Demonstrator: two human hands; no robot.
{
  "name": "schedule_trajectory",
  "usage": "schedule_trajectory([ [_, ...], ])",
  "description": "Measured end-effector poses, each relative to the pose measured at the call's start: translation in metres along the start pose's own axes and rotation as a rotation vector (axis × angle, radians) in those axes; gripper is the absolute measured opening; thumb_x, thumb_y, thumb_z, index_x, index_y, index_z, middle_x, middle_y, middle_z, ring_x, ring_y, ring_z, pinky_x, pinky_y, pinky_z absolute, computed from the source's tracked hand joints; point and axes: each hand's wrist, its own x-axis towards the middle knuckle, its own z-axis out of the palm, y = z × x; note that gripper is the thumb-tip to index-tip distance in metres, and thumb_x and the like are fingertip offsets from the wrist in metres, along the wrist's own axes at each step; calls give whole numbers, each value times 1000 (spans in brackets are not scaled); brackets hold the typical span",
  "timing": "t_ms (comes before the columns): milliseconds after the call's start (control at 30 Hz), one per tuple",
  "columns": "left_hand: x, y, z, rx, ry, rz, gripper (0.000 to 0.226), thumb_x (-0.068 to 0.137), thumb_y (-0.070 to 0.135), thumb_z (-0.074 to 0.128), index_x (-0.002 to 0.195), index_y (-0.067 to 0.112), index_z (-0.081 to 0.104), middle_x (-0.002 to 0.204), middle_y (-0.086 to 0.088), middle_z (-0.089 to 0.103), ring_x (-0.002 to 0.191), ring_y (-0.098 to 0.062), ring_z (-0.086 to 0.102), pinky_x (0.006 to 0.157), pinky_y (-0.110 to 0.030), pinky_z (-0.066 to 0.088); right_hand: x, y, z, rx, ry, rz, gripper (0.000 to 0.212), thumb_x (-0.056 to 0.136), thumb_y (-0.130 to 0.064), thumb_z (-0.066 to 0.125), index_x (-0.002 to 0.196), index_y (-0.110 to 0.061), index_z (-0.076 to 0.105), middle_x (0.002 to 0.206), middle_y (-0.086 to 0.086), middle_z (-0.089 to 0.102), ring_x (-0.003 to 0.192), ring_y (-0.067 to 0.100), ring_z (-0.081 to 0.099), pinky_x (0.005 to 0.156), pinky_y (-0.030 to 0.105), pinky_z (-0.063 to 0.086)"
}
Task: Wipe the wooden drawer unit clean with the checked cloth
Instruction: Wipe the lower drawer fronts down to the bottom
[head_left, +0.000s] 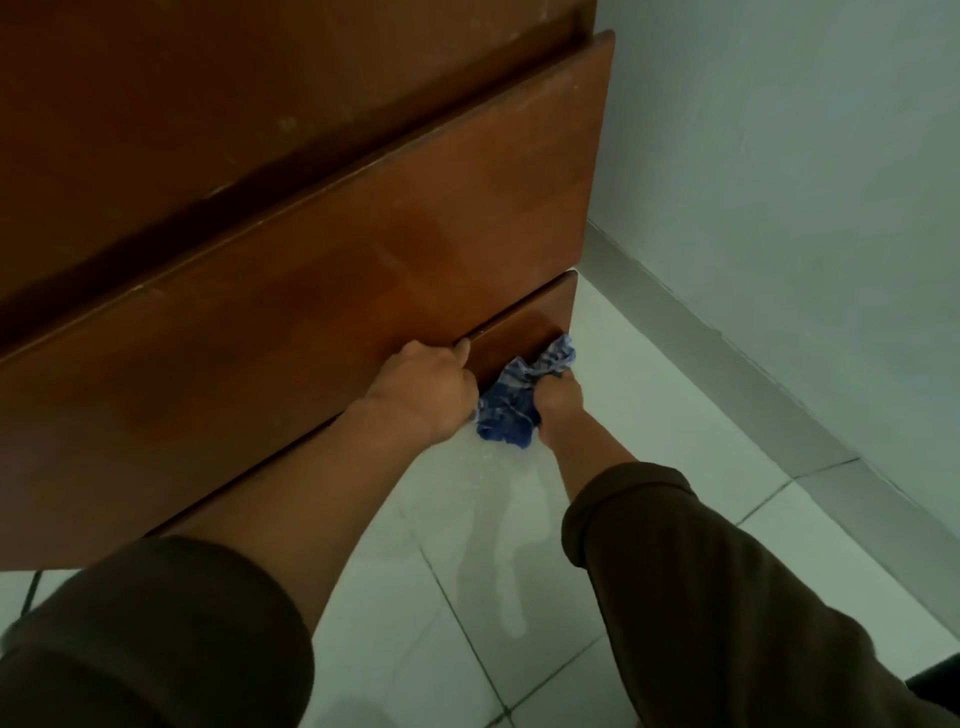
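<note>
The checked cloth (522, 395) is bunched up in the grip of the right hand (558, 402), fingers curled round it, and it's pressed against the lower right corner of the bottom drawer front (524, 332) of the wooden drawer unit (311, 249). Part of the cloth is left hanging down, close above the floor (519, 571). Right next to it, the top edge of that bottom drawer is gripped by the left hand (426, 387), fingers hooked over into the gap under the drawer above. The two hands are kept nearly touching, with just the cloth between them. Both forearms are bare, with dark brown sleeves (701, 582) pushed up. Further out, pale tiles with a damp-looking sheen are seen below the unit, and a plain wall (779, 156) with a grey skirting strip is seen to the right.
</note>
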Motion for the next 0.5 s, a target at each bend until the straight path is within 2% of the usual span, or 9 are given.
schedule_trajectory([
  [100, 4, -9, -6, -209, -63, -47, 47, 102, 21, 24, 148, 18, 32, 141, -19, 45, 120, -36, 48, 103, -39, 39, -19, -1, -16, -265, 12, -5, 43, 102, -15, 35, 143, -1, 33, 144, 16, 43, 132, 31, 44, 111, 33, 33],
  [167, 4, -13, -5, -345, -177, -74, 49, 102, 25, 24, 150, 26, 24, 146, -19, 39, 124, -38, 45, 106, -39, 36, -35, -1, -25, -355, 63, -21, 40, 100, -16, 41, 138, -4, 38, 139, 17, 49, 128, 32, 49, 106, 33, 37],
  [200, 0, -14, -3, -395, -185, -67, 49, 101, 27, 25, 150, 26, 23, 148, -18, 35, 127, -37, 43, 107, -38, 34, -45, 1, -29, -391, 73, -59, 38, 98, -17, 43, 135, -6, 41, 135, 17, 52, 123, 33, 52, 102, 35, 40],
  [267, -15, -12, 9, -514, -84, -42, 48, 101, 26, 31, 148, 21, 31, 155, -9, 29, 138, -28, 34, 114, -32, 23, -64, 2, -39, -510, 101, -171, 35, 97, -15, 43, 131, -7, 42, 126, 20, 56, 116, 37, 55, 95, 39, 44],
  [333, -36, 0, 29, -643, 94, -67, 40, 100, 23, 36, 137, 15, 50, 147, -5, 44, 134, -21, 41, 112, -27, 26, -78, 3, -49, -634, 105, -284, 36, 95, -11, 45, 130, -7, 42, 122, 22, 58, 111, 39, 57, 90, 40, 47],
  [367, -47, 9, 39, -755, 142, -117, 36, 100, 24, 38, 127, 14, 59, 137, -5, 55, 125, -21, 50, 107, -27, 32, -87, 2, -53, -680, 113, -330, 37, 94, -9, 47, 130, -7, 42, 120, 22, 58, 109, 39, 58, 88, 40, 48],
  [433, -66, 28, 50, -1137, 54, -277, 30, 99, 33, 41, 107, 16, 64, 116, -6, 64, 106, -21, 58, 96, -27, 41, -103, 2, -60, -777, 135, -414, 39, 93, -10, 49, 131, -7, 41, 119, 21, 60, 107, 38, 60, 86, 40, 49],
  [500, -82, 46, 48, -1605, -119, -370, 37, 98, 39, 43, 121, 14, 58, 123, -6, 61, 112, -22, 58, 96, -29, 42, -123, 1, -60, -836, 143, -520, 39, 93, -11, 49, 132, -9, 41, 116, 20, 62, 105, 36, 61, 85, 38, 49],
])
